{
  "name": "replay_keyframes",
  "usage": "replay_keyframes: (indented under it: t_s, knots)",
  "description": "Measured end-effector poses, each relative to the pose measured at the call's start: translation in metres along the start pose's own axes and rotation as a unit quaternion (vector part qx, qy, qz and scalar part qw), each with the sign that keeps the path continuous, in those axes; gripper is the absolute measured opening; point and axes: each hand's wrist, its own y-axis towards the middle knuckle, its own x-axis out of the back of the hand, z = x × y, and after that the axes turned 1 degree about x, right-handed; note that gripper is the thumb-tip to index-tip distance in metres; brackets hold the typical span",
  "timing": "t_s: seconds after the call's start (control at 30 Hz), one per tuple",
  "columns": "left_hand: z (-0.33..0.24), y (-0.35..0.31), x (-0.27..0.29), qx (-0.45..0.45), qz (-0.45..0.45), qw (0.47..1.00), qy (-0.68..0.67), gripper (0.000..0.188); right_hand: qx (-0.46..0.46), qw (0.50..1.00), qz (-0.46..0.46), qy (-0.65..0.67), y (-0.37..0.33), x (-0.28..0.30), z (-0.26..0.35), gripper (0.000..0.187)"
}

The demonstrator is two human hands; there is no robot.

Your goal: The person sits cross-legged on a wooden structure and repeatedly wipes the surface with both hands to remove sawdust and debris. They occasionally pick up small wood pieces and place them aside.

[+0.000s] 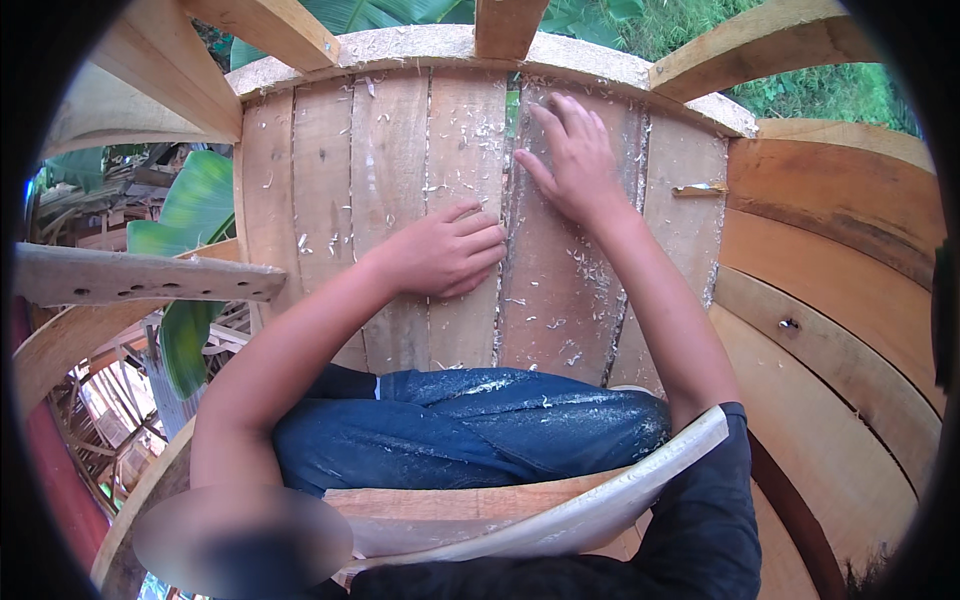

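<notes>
My left hand (pixel 446 250) lies palm down on the plank floor (pixel 390 130), with its fingers bent and drawn together beside a seam between two planks. Whatever it may hold is hidden under the fingers. Farther off and to the right, my right hand (pixel 578 160) is over a darker reddish plank (pixel 550 270), fingers apart and thumb out, with nothing seen in it. Pale wood shavings are scattered over the planks around both hands. A narrow green gap (pixel 512 105) shows between planks, left of my right hand's fingertips.
A curved wooden beam (pixel 400 48) bounds the far edge, with upright ribs (pixel 508 25) rising from it. Curved side planks (pixel 830 240) rise on the right. A small yellowish piece (pixel 700 189) lies near that side. A curved board (pixel 560 520) crosses below my bent legs (pixel 470 420).
</notes>
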Motion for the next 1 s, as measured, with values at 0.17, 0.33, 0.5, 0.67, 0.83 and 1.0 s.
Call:
replay_keyframes:
  t_s: [0.17, 0.33, 0.5, 0.67, 0.83, 1.0]
  knots:
    - [0.041, 0.034, -0.007, 0.142, -0.027, 0.981, 0.127, 0.058, -0.026, 0.998, 0.057, -0.010, -0.039, 0.027, -0.014, 0.059]
    - [0.067, 0.054, 0.022, 0.279, -0.053, 0.938, 0.200, 0.055, -0.077, 0.986, 0.129, -0.068, -0.100, 0.041, -0.001, 0.070]
    - [0.030, 0.033, 0.027, 0.193, -0.057, 0.975, 0.097, 0.050, 0.035, 0.984, 0.176, -0.009, -0.111, 0.014, 0.033, 0.078]
    - [-0.008, -0.025, 0.013, 0.079, 0.058, 0.995, 0.027, 0.053, 0.147, 0.973, 0.175, 0.035, -0.119, 0.028, 0.026, 0.078]
    - [-0.002, -0.033, 0.006, 0.099, 0.103, 0.989, 0.031, 0.064, 0.084, 0.969, 0.234, -0.002, -0.154, 0.040, 0.008, 0.074]
    - [0.000, -0.009, 0.015, 0.036, 0.065, 0.996, 0.059, 0.064, 0.071, 0.985, 0.155, -0.005, -0.103, 0.005, 0.021, 0.068]
